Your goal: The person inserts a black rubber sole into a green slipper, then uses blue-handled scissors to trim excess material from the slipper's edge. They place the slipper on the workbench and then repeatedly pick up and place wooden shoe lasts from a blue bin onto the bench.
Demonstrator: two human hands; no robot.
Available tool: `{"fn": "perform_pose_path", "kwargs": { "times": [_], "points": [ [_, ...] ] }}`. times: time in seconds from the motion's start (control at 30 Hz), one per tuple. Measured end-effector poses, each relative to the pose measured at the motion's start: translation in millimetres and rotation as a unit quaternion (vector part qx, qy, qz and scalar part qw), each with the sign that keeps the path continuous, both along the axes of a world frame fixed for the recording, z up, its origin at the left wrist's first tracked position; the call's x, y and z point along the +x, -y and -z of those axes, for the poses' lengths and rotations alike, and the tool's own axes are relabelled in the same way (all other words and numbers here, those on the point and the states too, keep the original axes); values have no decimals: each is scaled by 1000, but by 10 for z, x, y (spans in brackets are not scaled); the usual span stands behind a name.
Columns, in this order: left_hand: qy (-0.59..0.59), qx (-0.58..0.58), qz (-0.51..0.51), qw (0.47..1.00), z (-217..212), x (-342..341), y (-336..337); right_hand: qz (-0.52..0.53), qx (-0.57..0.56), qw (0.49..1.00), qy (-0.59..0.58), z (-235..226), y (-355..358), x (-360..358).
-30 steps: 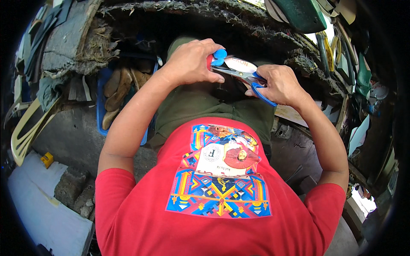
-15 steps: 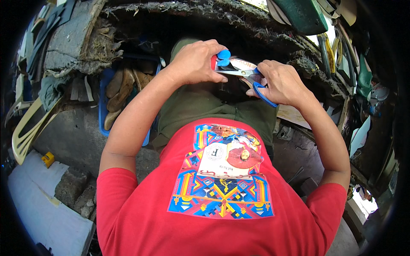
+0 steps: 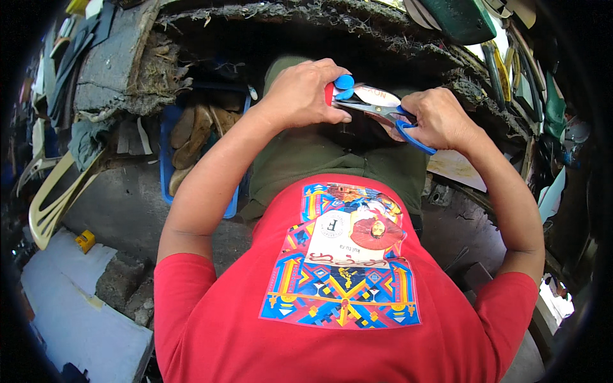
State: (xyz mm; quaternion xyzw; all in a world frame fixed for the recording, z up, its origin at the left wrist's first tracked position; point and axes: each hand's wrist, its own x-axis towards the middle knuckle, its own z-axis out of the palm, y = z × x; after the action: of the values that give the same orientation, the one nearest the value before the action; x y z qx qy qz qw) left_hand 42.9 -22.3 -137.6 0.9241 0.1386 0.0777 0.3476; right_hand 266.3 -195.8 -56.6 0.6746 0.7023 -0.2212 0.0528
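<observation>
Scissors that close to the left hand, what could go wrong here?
1. The scissors have their blades pointing at the left hand, which pinches the small red and blue piece right at the tips; a slip could nick the fingers.
2. The piece is small and mostly hidden by the left hand, so the cut line is hard to see and the cut may wander.
3. The right hand works over the lap; offcuts could drop into the clutter below.

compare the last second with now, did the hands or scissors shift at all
Hardly. The left hand has turned the small red and blue piece a little, so its blue end sits closer over the scissors. The right hand still grips the blue handles, blades against the piece. Both hands stay over the lap, and the blue crate of sandals has not moved.
</observation>
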Motion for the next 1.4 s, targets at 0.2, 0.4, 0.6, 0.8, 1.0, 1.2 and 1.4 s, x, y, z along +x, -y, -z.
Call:
{"fn": "perform_pose_path", "kwargs": {
  "times": [0.2, 0.4, 0.6, 0.8, 1.0, 1.2, 1.4],
  "points": [
    [-8, -4, 9, 1000, -7, 17, -49, 7, 74, 997, 15, 18, -35, -71],
    [7, 0, 8, 1000, -1, 9, -36, 44, 39, 998, 4, 27, 50, -77],
    [6, -2, 2, 1000, 3, 5, 2, 59, 14, 998, -28, 49, 239, -16],
    [-10, -2, -8, 1000, -62, -5, 22, 246, -60, 947, -197, 33, 543, 10],
    [-21, 45, -30, 998, -172, 26, 154, 365, -89, 894, -245, 271, 925, -151],
    [132, 39, -56, 989, -111, 148, 303, 419, -73, 822, -379, 639, 1046, -244],
    [72, 124, 17, 990, -227, 51, 322, 435, -92, 764, -467, 760, 1099, -278]
  ]
}}
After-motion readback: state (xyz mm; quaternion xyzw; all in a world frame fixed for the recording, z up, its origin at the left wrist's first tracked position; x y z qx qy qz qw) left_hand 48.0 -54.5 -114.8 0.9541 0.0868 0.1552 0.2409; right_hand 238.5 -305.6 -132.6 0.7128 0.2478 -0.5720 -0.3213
